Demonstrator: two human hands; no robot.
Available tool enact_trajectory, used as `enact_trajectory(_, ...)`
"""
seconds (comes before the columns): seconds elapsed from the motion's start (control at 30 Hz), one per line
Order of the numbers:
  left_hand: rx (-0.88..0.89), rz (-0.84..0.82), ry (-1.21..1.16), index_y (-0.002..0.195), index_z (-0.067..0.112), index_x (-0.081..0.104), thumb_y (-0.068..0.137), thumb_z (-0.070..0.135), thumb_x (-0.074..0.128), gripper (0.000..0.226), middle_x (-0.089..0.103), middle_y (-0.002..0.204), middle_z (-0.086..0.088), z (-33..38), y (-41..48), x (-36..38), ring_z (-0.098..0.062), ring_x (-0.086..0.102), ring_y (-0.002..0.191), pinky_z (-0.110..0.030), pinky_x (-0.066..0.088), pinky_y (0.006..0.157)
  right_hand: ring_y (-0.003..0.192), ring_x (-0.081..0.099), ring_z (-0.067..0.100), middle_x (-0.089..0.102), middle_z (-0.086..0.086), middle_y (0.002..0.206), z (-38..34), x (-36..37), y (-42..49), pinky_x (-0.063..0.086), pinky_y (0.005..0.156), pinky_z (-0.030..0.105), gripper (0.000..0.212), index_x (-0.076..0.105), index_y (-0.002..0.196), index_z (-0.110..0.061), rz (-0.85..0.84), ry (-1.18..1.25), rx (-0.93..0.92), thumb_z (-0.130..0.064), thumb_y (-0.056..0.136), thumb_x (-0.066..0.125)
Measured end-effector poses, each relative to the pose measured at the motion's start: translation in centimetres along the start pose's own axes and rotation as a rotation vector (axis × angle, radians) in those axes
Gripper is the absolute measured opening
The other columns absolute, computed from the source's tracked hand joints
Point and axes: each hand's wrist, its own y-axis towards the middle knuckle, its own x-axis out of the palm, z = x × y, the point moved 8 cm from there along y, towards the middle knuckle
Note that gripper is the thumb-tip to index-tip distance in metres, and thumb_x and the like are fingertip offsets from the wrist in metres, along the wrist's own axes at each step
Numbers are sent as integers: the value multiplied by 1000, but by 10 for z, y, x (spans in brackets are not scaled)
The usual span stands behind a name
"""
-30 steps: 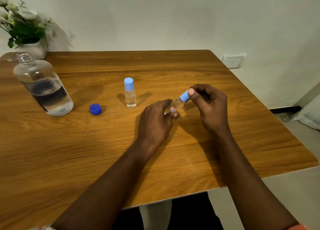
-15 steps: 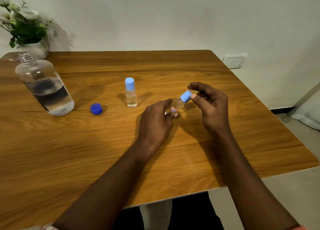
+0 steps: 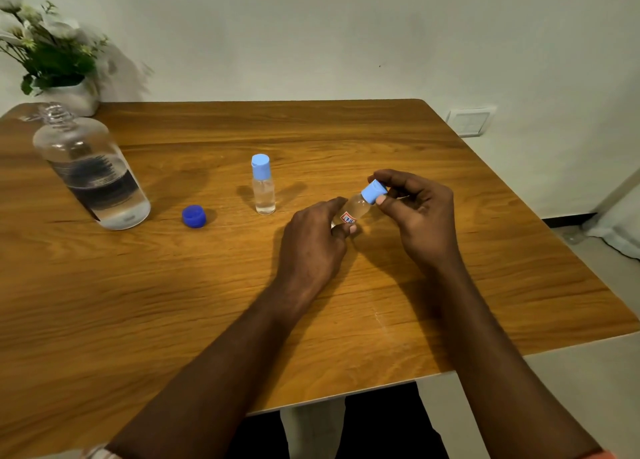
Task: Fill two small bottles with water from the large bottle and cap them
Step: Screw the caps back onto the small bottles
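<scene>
While hands (image 3: pixel 313 247) (image 3: pixel 422 216) grip tilted bottle (image 3: pixel 355 209), capped bottle (image 3: pixel 264 188), loose cap (image 3: pixel 194 216) sit left.

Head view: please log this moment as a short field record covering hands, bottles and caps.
left hand: grips the tilted small clear labelled bottle
right hand: pinches the light blue cap on that bottle's neck
other small clear bottle: upright on the brown wooden table, capped, clear liquid inside
large clear plastic bottle: uncapped, partly full, far left
dark blue round cap: on the table between the large and the upright bottle
</scene>
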Motion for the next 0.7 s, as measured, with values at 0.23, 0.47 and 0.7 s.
enact_trajectory(0.23,-12,-6,-2,106,24,68,81,23,71,25,73,90,1,-2,0,1,-22,66,86,-40,50,72,85,63,11,70,-5,103,6,0,0,54,76,21,34,67,111,-17,15,-14,25,-5,81,75)
enact_trajectory(0.47,-65,-1,-48,106,26,70,76,23,78,32,74,91,5,-7,1,-1,-14,67,87,-34,51,75,106,68,13,71,9,111,7,5,-1,54,90,26,33,69,114,-4,-32,42,43,-2,81,73)
enact_trajectory(0.7,-118,41,-29,88,24,74,65,33,84,27,74,77,4,-9,-1,-8,-5,67,75,-30,52,70,75,66,8,73,-4,83,-10,5,-7,49,68,22,13,75,89,-11,84,12,-52,-9,76,79)
